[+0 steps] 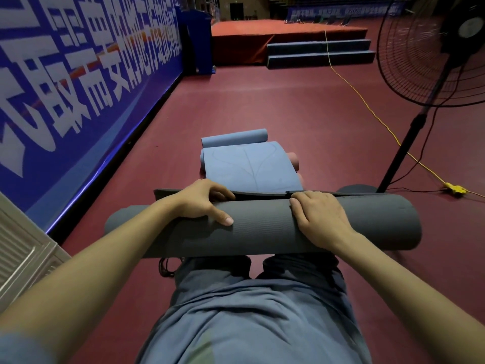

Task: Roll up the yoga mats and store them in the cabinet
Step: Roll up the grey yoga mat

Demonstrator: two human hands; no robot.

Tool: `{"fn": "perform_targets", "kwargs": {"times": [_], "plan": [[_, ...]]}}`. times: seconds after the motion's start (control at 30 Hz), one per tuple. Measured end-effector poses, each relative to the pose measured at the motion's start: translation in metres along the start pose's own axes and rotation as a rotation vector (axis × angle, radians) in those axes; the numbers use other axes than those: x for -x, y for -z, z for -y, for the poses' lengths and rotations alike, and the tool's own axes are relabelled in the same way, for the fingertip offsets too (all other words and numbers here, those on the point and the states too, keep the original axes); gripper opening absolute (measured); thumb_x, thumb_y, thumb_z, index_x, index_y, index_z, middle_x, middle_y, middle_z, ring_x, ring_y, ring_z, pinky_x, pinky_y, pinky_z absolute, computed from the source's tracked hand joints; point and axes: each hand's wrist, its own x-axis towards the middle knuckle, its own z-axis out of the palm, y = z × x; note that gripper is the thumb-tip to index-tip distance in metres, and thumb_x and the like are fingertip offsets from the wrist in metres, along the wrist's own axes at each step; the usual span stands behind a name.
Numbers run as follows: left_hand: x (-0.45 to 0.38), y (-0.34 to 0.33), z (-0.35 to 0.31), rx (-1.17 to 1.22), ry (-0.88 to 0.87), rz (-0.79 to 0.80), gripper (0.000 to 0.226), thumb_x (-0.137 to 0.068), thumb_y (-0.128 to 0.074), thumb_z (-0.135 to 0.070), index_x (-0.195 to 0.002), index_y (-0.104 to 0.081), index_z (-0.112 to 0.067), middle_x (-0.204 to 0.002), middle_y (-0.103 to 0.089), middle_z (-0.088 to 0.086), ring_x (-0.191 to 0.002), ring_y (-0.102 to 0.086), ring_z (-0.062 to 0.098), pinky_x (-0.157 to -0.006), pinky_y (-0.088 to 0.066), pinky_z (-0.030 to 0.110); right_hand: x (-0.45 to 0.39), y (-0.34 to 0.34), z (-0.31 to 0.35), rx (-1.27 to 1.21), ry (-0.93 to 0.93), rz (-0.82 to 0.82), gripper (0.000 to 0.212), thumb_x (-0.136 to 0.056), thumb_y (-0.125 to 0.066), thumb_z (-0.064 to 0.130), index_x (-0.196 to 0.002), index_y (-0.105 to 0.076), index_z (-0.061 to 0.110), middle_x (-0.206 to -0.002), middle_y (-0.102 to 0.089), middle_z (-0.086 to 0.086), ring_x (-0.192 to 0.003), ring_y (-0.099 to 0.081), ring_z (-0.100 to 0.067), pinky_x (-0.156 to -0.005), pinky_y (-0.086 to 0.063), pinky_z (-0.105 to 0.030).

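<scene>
Both hands, left hand and right hand, curl over the rolled grey mat mid-frame; blue mat lies behind.

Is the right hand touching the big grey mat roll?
Touching. The head view shows the right hand lying on top of the grey mat roll, its fingers curled over the roll's far edge.

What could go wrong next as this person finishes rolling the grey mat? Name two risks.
The grey mat still has a loose end flap under the fingers of the left hand; if either hand lets go, it may unroll. Rolling onward, it could bump the blue mat just ahead on the floor.
</scene>
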Motion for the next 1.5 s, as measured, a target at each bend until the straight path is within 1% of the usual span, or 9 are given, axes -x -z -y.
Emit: {"fn": "perform_targets", "kwargs": {"times": [0.2, 0.53, 0.73, 0.87, 0.97, 1.07, 1.17, 1.37, 1.5], "plan": [[0.004, 0.000, -0.006, -0.052, 0.005, -0.004, 0.060, -0.074, -0.088, -0.048, -0.128, -0.072, -0.028, -0.117, -0.072, -0.022, -0.106, -0.063, -0.010, -0.099, -0.048, 0.026, -0.003, -0.006, 0.003, 0.067, -0.044, 0.012, 0.051, -0.103, -0.019, 0.048, -0.102, -0.065, 0.026, -0.102, -0.070, 0.004, -0.099, -0.063, -0.021, -0.095, -0.039, -0.041], [0.003, -0.023, -0.033, -0.551, 0.094, 0.136, 0.132, -0.032, -0.085, -0.081, -0.144, -0.037, -0.031, -0.139, -0.055, -0.010, -0.121, -0.056, 0.020, -0.104, -0.049, 0.043, -0.045, -0.001, -0.002, 0.018, -0.104, 0.215, 0.051, -0.105, -0.026, 0.048, -0.086, -0.061, 0.018, -0.093, -0.070, -0.009, -0.074, -0.049, -0.030, -0.068, -0.033, -0.040], [0.008, -0.015, -0.042, -0.633, 0.038, 0.090, 0.117, -0.030, -0.081, -0.086, -0.134, -0.051, -0.040, -0.112, -0.066, -0.016, -0.095, -0.062, 0.014, -0.086, -0.054, 0.036, -0.055, 0.007, -0.007, -0.068, -0.179, 0.403, 0.055, -0.101, -0.030, 0.058, -0.095, -0.069, 0.020, -0.101, -0.070, -0.009, -0.086, -0.058, -0.030, -0.071, -0.041, -0.038], [0.004, -0.003, -0.055, -0.404, 0.142, 0.365, 0.074, -0.040, -0.096, -0.064, -0.105, -0.068, -0.042, -0.099, -0.071, -0.022, -0.090, -0.068, 0.004, -0.086, -0.058, 0.032, -0.058, 0.035, -0.003, -0.129, -0.248, 0.761, 0.068, -0.104, -0.028, 0.061, -0.135, -0.061, 0.011, -0.143, -0.055, -0.015, -0.122, -0.053, -0.032, -0.096, -0.039, -0.037], [0.001, -0.006, -0.044, -0.292, 0.141, 0.482, 0.071, -0.039, -0.098, -0.057, -0.103, -0.070, -0.042, -0.102, -0.073, -0.023, -0.096, -0.069, 0.005, -0.092, -0.058, 0.034, -0.037, 0.035, 0.009, -0.062, -0.160, 0.706, 0.074, -0.102, -0.017, 0.066, -0.139, -0.058, 0.017, -0.147, -0.052, -0.014, -0.130, -0.050, -0.032, -0.102, -0.039, -0.038], [-0.001, -0.006, -0.029, -0.187, 0.094, 0.405, 0.063, -0.047, -0.097, -0.053, -0.103, -0.071, -0.042, -0.100, -0.073, -0.023, -0.094, -0.070, 0.004, -0.092, -0.057, 0.035, -0.005, 0.037, 0.027, -0.033, 0.008, 0.424, 0.084, -0.083, -0.010, 0.085, -0.133, -0.053, 0.032, -0.139, -0.057, -0.001, -0.123, -0.052, -0.027, -0.100, -0.042, -0.047], [-0.003, 0.008, -0.015, -0.116, 0.078, 0.204, 0.068, -0.049, -0.095, -0.060, -0.109, -0.074, -0.036, -0.105, -0.075, -0.016, -0.094, -0.071, 0.003, -0.091, -0.057, 0.034, 0.009, 0.028, 0.049, 0.128, 0.196, 0.408, 0.123, -0.061, -0.038, 0.098, -0.155, -0.023, 0.021, -0.156, -0.033, -0.001, -0.140, -0.034, -0.028, -0.115, -0.026, -0.057], [0.032, -0.027, -0.015, -0.245, -0.293, -0.811, 0.034, -0.079, -0.078, -0.048, -0.065, -0.056, -0.025, -0.059, -0.055, -0.013, -0.053, -0.048, 0.004, -0.054, -0.045, 0.029, -0.041, 0.003, 0.036, 0.081, 0.162, 0.406, 0.141, -0.038, -0.072, 0.090, -0.154, -0.025, 0.027, -0.145, -0.048, 0.002, -0.131, -0.048, -0.025, -0.109, -0.036, -0.045], [0.076, -0.119, -0.009, 0.169, 0.170, -0.061, 0.052, -0.088, -0.068, -0.063, -0.068, -0.063, -0.016, -0.056, -0.062, -0.009, -0.051, -0.053, 0.009, -0.056, -0.047, 0.034, -0.065, 0.008, 0.033, 0.025, 0.179, 0.449, 0.126, -0.033, -0.069, 0.092, -0.141, -0.039, 0.032, -0.123, -0.061, 0.006, -0.111, -0.060, -0.022, -0.095, -0.048, -0.042]]}}
